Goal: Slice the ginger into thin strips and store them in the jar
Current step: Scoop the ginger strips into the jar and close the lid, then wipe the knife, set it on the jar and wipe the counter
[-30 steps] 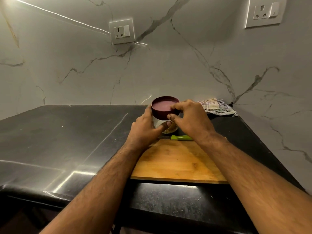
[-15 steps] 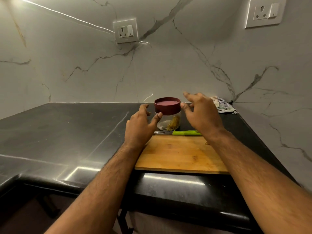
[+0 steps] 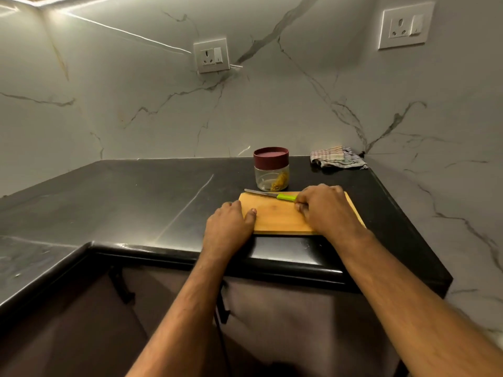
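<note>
At the far right end of the black counter, near the marble corner, the jar stands upright with its maroon lid seated on top. Through the clear wall, pale yellow ginger strips lie heaped at the bottom right; jar mostly empty above them. Just in front, a wooden cutting board lies flat, its surface bare of any ginger as far as can be seen. A knife with a green handle rests along the board's far edge, blade pointing left, touching or nearly touching the jar's base; cannot tell which. Left hand rests at the board's left edge, thumb on the wood, fingers relaxed and holding nothing. Right hand lies on the board's right half, fingers curled loosely with the tips just beside the knife handle; whether they touch it is not clear, and nothing appears gripped. A crumpled checked cloth sits well behind, in the corner. Judgement: slicing and storing look complete, lid closed. What remains, if anything, is tidying up the knife and board.
</note>
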